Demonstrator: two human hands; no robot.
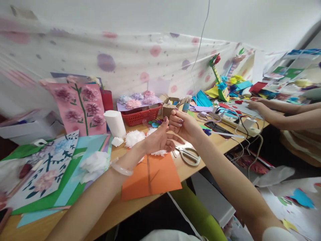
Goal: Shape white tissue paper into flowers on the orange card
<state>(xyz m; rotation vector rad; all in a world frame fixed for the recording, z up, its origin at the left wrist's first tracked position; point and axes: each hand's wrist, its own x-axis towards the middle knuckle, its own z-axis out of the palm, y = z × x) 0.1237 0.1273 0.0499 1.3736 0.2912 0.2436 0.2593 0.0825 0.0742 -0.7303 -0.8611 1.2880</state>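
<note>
My left hand (160, 139) is raised above the table, palm turned up, fingers loosely spread and holding nothing I can see. My right hand (182, 124) hangs just right of it, fingers curled and pinched together; what they hold, if anything, is too small to make out. The fingertips of both hands nearly touch. Below them lie white-handled scissors (188, 154), an orange paper sheet (150, 177) and white tissue pompoms (135, 138). A white bangle (121, 168) sits on my left wrist.
A red basket (141, 115) with tissue flowers stands behind a white paper roll (114, 123). A pink flower card (79, 107) and coloured sheets (57, 174) cover the left. At right are a power strip (233, 121), cables, a phone (213, 126) and another person's arms (276, 108).
</note>
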